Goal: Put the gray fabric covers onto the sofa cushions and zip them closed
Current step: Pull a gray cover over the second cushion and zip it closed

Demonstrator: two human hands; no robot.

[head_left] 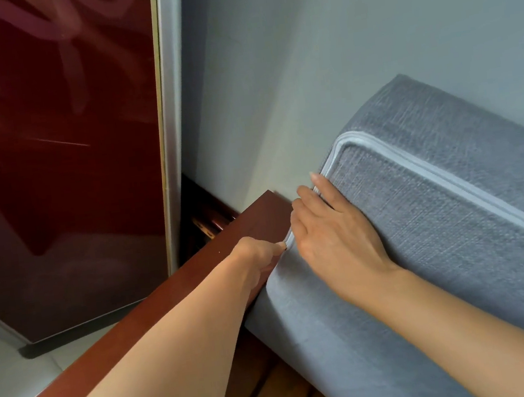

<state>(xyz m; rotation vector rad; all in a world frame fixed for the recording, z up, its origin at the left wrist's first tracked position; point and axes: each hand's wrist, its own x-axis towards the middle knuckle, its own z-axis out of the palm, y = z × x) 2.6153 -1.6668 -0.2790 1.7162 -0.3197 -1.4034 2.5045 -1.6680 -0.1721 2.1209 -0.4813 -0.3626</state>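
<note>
A sofa cushion in a gray fabric cover (pixel 438 208) leans against the wall on the sofa. A pale zipper line (pixel 416 164) runs along its edge and around the upper left corner. My left hand (pixel 258 255) pinches the zipper at the cushion's left edge, beside the wooden armrest. My right hand (pixel 331 232) lies flat on the cover with fingers straight, the fingertips along the zipper near the corner.
A dark red wooden armrest (pixel 175 309) runs diagonally on the left of the cushion. Behind it stands a glossy maroon panel (pixel 56 142) with a silver frame. A pale blue-gray wall (pixel 333 39) is behind the cushion. Wooden sofa slats (pixel 280 396) show below.
</note>
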